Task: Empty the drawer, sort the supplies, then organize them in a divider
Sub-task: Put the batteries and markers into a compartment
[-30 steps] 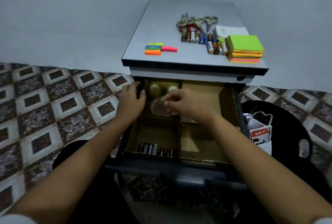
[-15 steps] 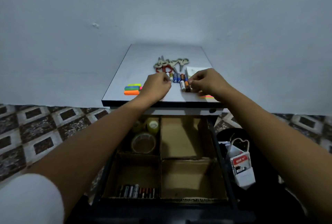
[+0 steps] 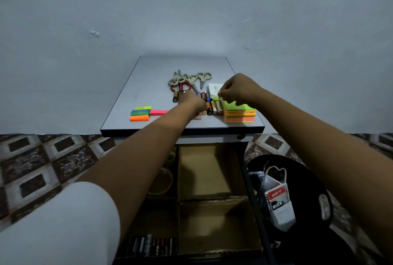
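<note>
Near the cabinet top's (image 3: 148, 86) front right corner, the batteries (image 3: 209, 104) are covered by the left hand (image 3: 192, 102), its grip hidden; the right hand (image 3: 238, 90) is curled above the sticky-note stack (image 3: 240, 113), its hold indiscernible.

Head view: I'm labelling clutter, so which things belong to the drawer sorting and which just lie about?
Job: batteries, scissors, sticky notes, page flags, white card, cardboard divider.
Lying about: black bag, red-labelled white packet.
</note>
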Tool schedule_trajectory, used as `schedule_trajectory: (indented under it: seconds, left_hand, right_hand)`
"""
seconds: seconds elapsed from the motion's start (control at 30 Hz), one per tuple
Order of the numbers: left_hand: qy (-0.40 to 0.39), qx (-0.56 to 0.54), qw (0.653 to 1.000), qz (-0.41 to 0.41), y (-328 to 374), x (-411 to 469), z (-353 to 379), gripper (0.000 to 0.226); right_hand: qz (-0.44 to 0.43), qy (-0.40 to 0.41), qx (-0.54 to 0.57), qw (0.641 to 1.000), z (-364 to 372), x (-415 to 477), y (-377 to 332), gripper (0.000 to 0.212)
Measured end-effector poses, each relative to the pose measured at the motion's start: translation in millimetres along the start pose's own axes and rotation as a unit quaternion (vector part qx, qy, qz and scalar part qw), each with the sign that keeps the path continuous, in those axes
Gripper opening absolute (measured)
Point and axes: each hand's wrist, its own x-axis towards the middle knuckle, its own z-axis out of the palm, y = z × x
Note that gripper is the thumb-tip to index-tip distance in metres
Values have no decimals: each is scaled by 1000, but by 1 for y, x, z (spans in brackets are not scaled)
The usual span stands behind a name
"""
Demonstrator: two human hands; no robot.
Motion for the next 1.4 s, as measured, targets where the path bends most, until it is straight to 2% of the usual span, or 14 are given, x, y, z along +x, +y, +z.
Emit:
schedule_trajectory:
  seconds: [0.07, 0.23, 0.37, 0.47, 0.7, 0.87, 0.97, 1.13, 1.23, 1.33, 1.4]
  left_hand:
    - [-12, 19, 1000, -9, 1, 0, -4, 12]
    - [-26, 12, 999, -15, -3, 1, -17, 14]
    - [-29, -20, 999, -30, -5, 1, -35, 13]
    - [-23, -38, 999, -20, -6, -2, -48, 17]
    - [-33, -33, 999, -24, -10, -9, -59, 19]
    - [-29, -52, 998, -18, -11, -14, -62, 17]
    - [-25, -67, 997, -19, -13, -18, -67, 16]
    - [-34, -116, 992, -22, -16, -32, -76, 12]
    - [-44, -159, 986, -14, -24, -49, -81, 10]
    - [-48, -199, 979, -17, -40, -69, -86, 11]
    - [-40, -212, 976, -18, -55, -83, -89, 11]
  right_hand:
    - [-8, -8, -43, 999, 5, 5, -3, 25]
    - [-35, -26, -167, 985, 21, 19, -11, 29]
    - [-32, -17, -229, 973, 36, 30, -14, 10]
    - [-11, -10, -266, 964, 41, 30, -17, 15]
    - [-7, -11, -299, 954, 52, 34, -16, 36]
    - [-4, -10, -302, 953, 56, 34, -18, 33]
    - [-10, -10, -279, 960, 52, 36, -18, 27]
    - [-37, -20, -186, 982, 35, 25, -29, 40]
    - [-5, -56, -10, 998, 28, 4, -36, 25]
    - [41, -126, 163, 978, 32, -23, -37, 16]
    - [50, -160, 234, 958, 43, -40, -36, 15]
